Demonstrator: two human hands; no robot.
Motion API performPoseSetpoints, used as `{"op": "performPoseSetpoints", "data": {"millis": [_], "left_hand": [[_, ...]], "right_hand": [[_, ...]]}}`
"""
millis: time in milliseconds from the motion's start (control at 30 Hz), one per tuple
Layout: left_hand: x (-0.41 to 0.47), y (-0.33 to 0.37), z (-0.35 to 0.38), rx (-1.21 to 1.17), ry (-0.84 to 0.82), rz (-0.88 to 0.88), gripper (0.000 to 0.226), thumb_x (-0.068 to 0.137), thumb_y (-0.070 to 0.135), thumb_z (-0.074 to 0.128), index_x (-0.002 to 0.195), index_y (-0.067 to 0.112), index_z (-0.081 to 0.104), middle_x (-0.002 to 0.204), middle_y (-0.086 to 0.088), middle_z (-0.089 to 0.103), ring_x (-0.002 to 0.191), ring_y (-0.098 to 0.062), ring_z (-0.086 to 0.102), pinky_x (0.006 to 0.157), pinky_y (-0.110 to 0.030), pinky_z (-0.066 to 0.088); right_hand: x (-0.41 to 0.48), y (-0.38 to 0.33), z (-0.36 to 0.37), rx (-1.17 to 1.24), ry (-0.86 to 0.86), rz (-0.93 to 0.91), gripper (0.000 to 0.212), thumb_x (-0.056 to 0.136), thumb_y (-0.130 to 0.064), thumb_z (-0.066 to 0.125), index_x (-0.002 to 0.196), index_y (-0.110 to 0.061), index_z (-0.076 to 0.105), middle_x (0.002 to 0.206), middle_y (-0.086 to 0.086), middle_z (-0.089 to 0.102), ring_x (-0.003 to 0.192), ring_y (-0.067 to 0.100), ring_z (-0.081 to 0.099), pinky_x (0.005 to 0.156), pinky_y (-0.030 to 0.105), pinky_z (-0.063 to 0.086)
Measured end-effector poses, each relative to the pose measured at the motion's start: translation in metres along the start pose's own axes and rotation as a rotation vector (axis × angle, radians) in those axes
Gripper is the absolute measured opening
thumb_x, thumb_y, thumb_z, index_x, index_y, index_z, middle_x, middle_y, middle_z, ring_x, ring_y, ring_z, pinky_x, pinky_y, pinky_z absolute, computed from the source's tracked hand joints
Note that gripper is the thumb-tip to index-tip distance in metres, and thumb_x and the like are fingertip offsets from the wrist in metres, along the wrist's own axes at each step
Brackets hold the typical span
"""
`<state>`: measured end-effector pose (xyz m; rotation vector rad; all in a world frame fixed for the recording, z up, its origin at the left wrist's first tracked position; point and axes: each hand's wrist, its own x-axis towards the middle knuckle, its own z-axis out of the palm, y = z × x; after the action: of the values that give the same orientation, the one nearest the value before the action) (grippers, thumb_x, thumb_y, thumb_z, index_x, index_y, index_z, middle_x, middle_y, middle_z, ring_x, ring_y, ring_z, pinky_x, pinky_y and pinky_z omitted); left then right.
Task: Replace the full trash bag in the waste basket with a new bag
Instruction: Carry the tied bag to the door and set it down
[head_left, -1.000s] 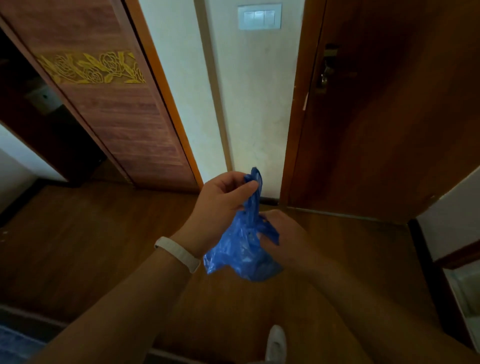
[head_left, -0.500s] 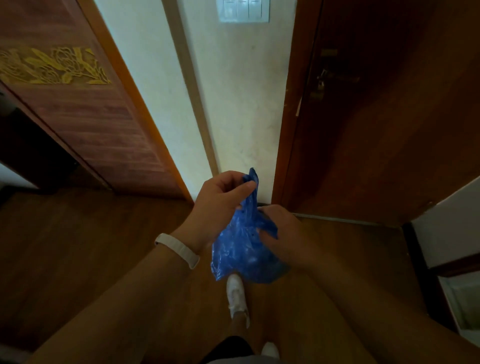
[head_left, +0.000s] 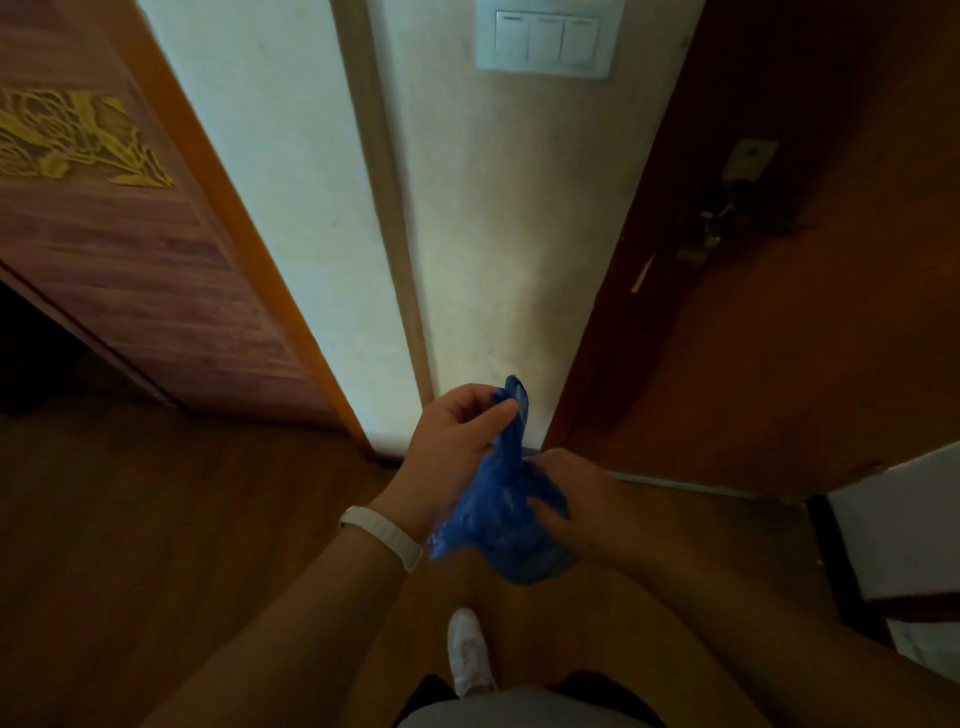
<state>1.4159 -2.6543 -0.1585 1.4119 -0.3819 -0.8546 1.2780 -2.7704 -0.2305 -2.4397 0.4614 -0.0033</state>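
Observation:
A crumpled blue plastic trash bag (head_left: 498, 514) hangs between both hands at the centre of the head view. My left hand (head_left: 452, 447), with a white band on the wrist, pinches the bag's upper end between thumb and fingers. My right hand (head_left: 571, 493) grips the bunched lower part from the right. No waste basket is in view.
A dark wooden door (head_left: 779, 312) with a metal handle (head_left: 722, 228) stands at the right. A pale wall (head_left: 467, 234) with a light switch (head_left: 545, 44) is straight ahead. A carved wooden cabinet (head_left: 130, 260) is at the left. A white shoe (head_left: 470, 654) steps on the wooden floor (head_left: 156, 545).
The view has moved closer to the wall and door and tilted up a little. Both hands keep the same hold on the blue bag. A white shoe has stepped forward.

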Motion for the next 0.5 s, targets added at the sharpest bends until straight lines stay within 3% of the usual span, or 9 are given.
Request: {"op": "performPoseSetpoints", "data": {"millis": [233, 367, 500], "left_hand": [[0.067, 0.0, -0.021, 0.019, 0.039, -0.042, 0.014, 0.09, 0.01, 0.065, 0.081, 0.019, 0.071, 0.082, -0.013, 0.067, 0.077, -0.026, 0.064, 0.07, -0.036, 0.053], [0.108, -0.019, -0.029, 0.051, 0.085, -0.092, 0.007, 0.089, 0.008, 0.065, 0.085, 0.013, 0.069, 0.084, -0.016, 0.065, 0.079, -0.027, 0.063, 0.072, -0.036, 0.053], [0.152, -0.065, -0.035, 0.142, 0.139, -0.092, 0.008, 0.09, 0.011, 0.066, 0.085, 0.017, 0.071, 0.083, -0.022, 0.068, 0.076, -0.025, 0.065, 0.071, -0.035, 0.054]], "right_hand": [[0.072, 0.011, 0.004, 0.064, -0.059, 0.017, 0.036, 0.09, -0.037, 0.047, 0.121, -0.02, 0.055, 0.112, 0.005, 0.061, 0.101, 0.019, 0.058, 0.087, 0.038, 0.049], [0.11, 0.043, 0.017, 0.107, -0.114, -0.018, 0.045, 0.091, -0.053, 0.043, 0.122, -0.022, 0.053, 0.115, 0.001, 0.059, 0.105, 0.014, 0.057, 0.089, 0.038, 0.048], [0.151, 0.091, 0.05, 0.053, -0.138, -0.055, 0.048, 0.09, -0.046, 0.047, 0.127, -0.016, 0.053, 0.121, 0.003, 0.059, 0.109, 0.014, 0.055, 0.092, 0.035, 0.048]]}}
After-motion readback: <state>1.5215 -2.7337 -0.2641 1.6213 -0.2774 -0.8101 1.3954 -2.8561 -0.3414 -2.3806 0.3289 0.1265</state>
